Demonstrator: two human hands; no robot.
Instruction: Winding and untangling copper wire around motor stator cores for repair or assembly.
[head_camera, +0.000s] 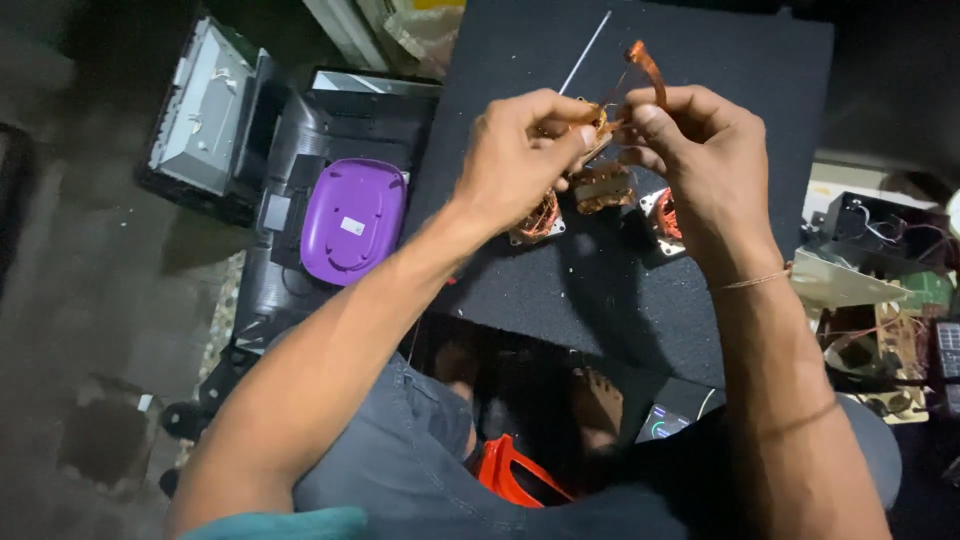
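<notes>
Both my hands are raised over a dark grey mat (740, 90). My left hand (520, 155) and my right hand (695, 150) pinch the same bundle of copper wire (603, 122) between thumb and fingers. A curled strip of copper-coloured tape or wire (648, 68) loops up from it above my right fingers. Below the hands, on the mat, lie three small copper-wound coils: one under my left hand (540, 220), one in the middle (602, 188) and one by my right wrist (662, 215). A thin thread bracelet circles my right wrist.
A thin metal rod (588, 50) lies at the mat's far end. A purple plastic cover (352, 218) rests on a black device at left, beside a grey metal chassis (205, 110). Circuit boards and wires (885, 330) crowd the right. A red object (510, 470) lies by my lap.
</notes>
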